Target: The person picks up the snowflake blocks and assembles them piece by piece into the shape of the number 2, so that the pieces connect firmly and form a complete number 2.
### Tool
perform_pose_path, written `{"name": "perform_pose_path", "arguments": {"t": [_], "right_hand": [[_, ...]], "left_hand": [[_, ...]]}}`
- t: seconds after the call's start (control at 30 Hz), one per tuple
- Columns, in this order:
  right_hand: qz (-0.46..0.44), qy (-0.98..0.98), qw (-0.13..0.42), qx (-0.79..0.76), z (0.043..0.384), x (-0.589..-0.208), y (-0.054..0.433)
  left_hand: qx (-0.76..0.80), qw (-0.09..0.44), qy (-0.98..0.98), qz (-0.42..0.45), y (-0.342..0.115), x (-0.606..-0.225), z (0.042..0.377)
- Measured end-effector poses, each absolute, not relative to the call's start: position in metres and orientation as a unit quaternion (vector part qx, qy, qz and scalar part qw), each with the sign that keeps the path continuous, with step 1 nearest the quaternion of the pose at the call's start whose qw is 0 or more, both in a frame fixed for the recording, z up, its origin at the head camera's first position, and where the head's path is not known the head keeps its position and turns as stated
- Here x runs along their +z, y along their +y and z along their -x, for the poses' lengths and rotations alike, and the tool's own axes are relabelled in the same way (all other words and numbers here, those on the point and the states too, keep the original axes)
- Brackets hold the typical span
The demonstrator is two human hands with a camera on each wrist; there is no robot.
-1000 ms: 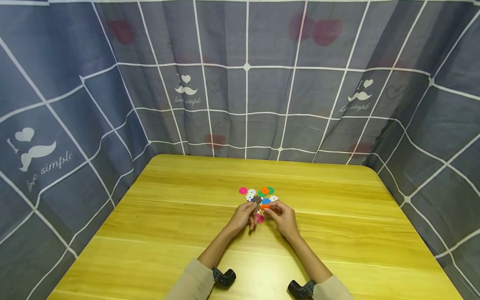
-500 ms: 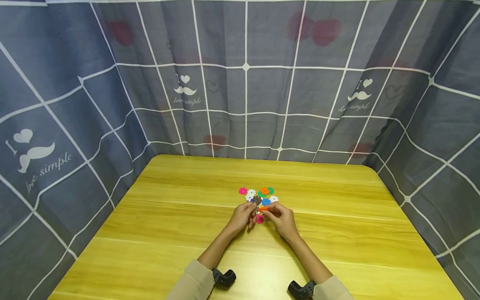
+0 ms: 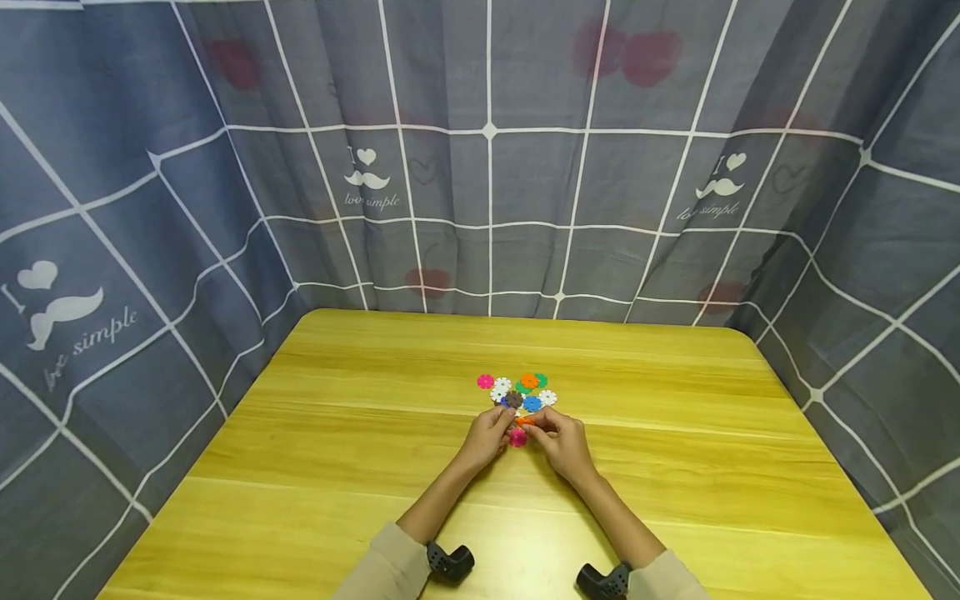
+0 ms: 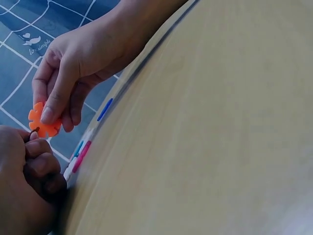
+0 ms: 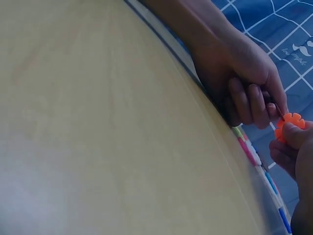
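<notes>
My left hand [image 3: 487, 436] pinches a brown notched disc [image 5: 280, 112], a flower-shaped snowflake building piece turned nearly edge-on. My right hand [image 3: 564, 442] grips an orange snowflake disc [image 4: 43, 120] between thumb and fingers. The orange disc's rim meets the brown one's edge; whether their slots interlock, I cannot tell. Just beyond the fingertips lies a group of flat discs on the table, with another brown disc [image 3: 513, 399] and a blue disc [image 3: 532, 403] nearest. A pink disc [image 3: 517, 437] lies between the two hands.
Farther back in the group are white discs [image 3: 502, 384], a second pink disc [image 3: 486, 381], green discs [image 3: 541, 381] and a second orange disc [image 3: 529, 381]. The wooden table [image 3: 360, 367] is surrounded by a grey checked curtain [image 3: 450, 183].
My right hand has brought the orange disc slightly left and nearer, against the brown disc. The left fingers have drawn in, and the brown disc shows less face in the head view.
</notes>
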State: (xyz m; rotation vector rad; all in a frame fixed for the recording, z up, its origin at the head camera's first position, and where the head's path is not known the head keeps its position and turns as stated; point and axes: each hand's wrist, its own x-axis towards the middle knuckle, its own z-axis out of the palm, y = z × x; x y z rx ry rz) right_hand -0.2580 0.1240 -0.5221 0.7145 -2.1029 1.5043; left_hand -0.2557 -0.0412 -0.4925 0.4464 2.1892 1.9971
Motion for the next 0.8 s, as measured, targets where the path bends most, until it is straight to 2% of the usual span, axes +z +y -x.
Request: {"name": "perform_pose_path", "arguments": {"t": [0.17,0.53,0.8], "right_hand": [[-0.276,-0.765,0.239,0.530,0.255,-0.515,0.124],[-0.253,-0.771,0.230,0.537,0.261,-0.528,0.124],[-0.215,-0.864,0.222,0.398,0.254,-0.532,0.123]], "left_hand": [[0.650,0.072,0.740,-0.158,-0.039,-0.474,0.246],[0.658,0.105,0.726,-0.172,-0.047,-0.477,0.252],[0.676,0.089,0.713,-0.166,-0.050,-0.482,0.254]]}}
